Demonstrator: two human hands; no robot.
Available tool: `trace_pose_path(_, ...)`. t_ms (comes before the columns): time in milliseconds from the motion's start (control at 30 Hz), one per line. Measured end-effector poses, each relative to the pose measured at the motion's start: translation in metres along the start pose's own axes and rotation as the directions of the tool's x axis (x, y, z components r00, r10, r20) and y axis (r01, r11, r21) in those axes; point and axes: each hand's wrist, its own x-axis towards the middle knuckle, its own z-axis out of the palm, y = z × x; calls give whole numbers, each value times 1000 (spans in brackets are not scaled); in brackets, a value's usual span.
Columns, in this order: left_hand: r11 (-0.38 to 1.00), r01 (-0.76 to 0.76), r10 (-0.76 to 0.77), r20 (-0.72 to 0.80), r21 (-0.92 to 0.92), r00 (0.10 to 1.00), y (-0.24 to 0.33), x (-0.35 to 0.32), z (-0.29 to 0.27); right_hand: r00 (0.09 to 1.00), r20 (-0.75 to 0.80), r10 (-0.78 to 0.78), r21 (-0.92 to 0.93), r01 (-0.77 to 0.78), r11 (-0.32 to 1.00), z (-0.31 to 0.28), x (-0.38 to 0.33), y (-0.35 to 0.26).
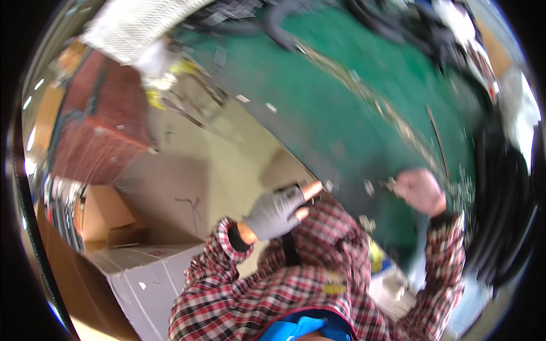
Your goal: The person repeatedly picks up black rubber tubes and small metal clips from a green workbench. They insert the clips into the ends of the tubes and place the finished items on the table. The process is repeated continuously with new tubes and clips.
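Note:
My left hand [275, 215], in a grey glove with bare fingertips, is over my lap by the table's near edge. Its index finger is stretched out and the thumb stands apart, with no held thing visible. A small, pale shiny piece [329, 186] lies just beyond that fingertip. On the right, my right hand [420, 190] is closed over the green table top [364, 148]. From its fingertips a small metallic-looking piece [389, 183] sticks out, too blurred to name. Another small light piece [368, 188] lies to its left, and several more [367, 223] lie nearer me.
Thick black hoses or cables [500, 199] lie coiled at the right, with more [392, 23] along the far side. A tan strip [364, 91] crosses the table, and a thin brown rod [438, 142] lies near the right. Cardboard boxes [151, 278] and a reddish-brown block [105, 119] stand left.

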Motion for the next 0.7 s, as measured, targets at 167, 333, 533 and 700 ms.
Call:
trace_pose_path(167,998,-31,23,-141,-52,990,-30,-44,-70,793,-572,-208,-322,16,947,42,11,9)
trace_pose_path(333,746,141,-404,-273,-651,873,-5,-146,-155,675,-669,-312,-79,353,932,86,-19,-49)
trace_pose_path(533,572,-379,-332,-628,-727,704,-36,-232,-179,784,-122,-608,547,565,618,190,-17,-84)
trace_pose_path(700,343,-501,-471,-607,-795,640,-96,-240,-137,838,-184,-514,945,8,-326,220,-24,-128)
